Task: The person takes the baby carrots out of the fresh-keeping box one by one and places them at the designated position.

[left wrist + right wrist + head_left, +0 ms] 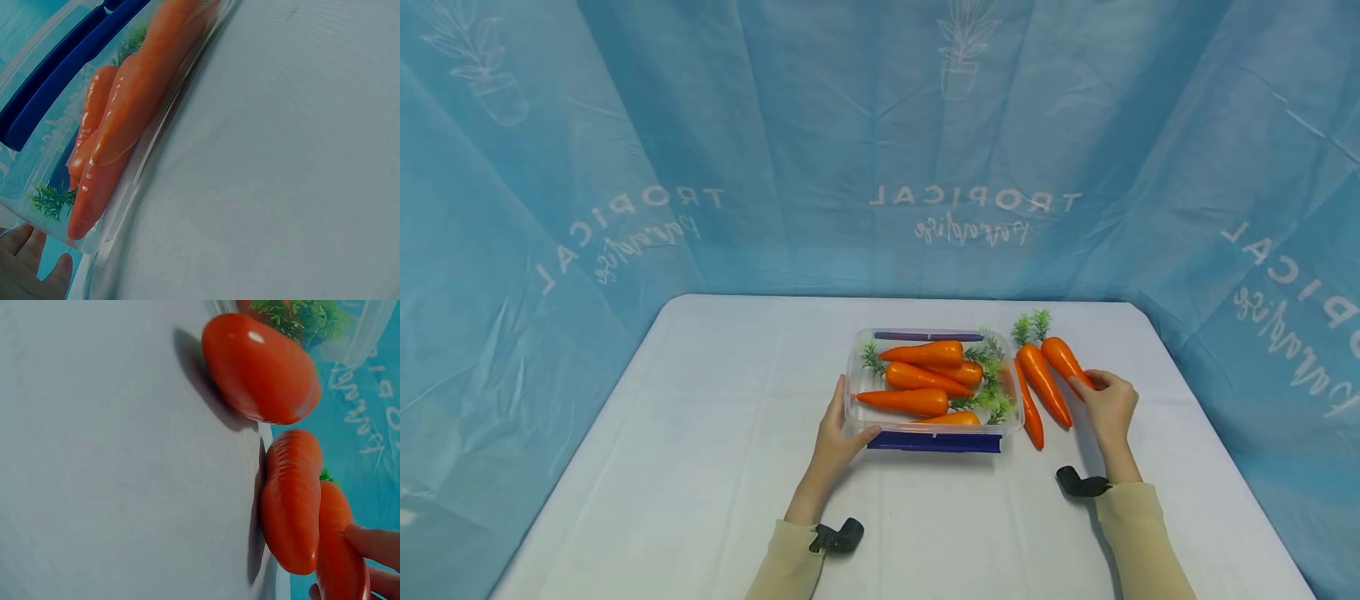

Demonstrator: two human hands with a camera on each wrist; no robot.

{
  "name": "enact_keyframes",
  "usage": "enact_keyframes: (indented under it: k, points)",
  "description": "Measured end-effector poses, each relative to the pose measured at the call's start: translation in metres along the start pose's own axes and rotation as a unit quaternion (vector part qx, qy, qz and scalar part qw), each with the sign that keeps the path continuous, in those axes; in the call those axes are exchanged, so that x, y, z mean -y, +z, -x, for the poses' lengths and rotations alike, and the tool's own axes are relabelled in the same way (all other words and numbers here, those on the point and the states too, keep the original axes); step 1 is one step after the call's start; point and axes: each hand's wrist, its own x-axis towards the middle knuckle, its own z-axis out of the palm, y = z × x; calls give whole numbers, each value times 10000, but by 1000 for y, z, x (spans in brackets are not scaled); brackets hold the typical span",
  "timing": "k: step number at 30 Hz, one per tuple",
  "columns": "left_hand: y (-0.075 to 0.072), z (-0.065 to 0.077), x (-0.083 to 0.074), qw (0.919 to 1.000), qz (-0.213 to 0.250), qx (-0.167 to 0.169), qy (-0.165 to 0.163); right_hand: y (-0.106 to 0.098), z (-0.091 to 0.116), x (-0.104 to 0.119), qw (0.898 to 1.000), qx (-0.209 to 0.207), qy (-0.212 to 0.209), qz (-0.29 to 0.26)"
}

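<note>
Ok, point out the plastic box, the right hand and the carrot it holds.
Plastic box [934, 442], head view: blue front clip.
Right hand [1109, 406], head view: back of hand.
Held carrot [1063, 359], head view: middle of body.

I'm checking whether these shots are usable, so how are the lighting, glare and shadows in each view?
Head view: bright, fairly even, with a soft shadow by the clear box; left wrist view: dimmer, small glints on the carrots; right wrist view: also dim, a bright glint on the upper loose carrot, its dark shadow on the tabletop.
</note>
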Motion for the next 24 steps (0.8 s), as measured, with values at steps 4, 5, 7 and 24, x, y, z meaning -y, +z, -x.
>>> enact_keyframes:
  k: [4,5,7,24]
  points:
    - [-1,0,0,10000,-3,11,-5,0,1,-1,9999,155,-29,8]
    - [-1,0,0,10000,2,10,-19,1,1,-1,9998,161,-60,21]
    - [-1,0,0,10000,-16,9,-19,1,1,-2,9998,165,-94,51]
    - [-1,1,-3,10000,32,31,-78,4,5,-7,9954,776,280,480]
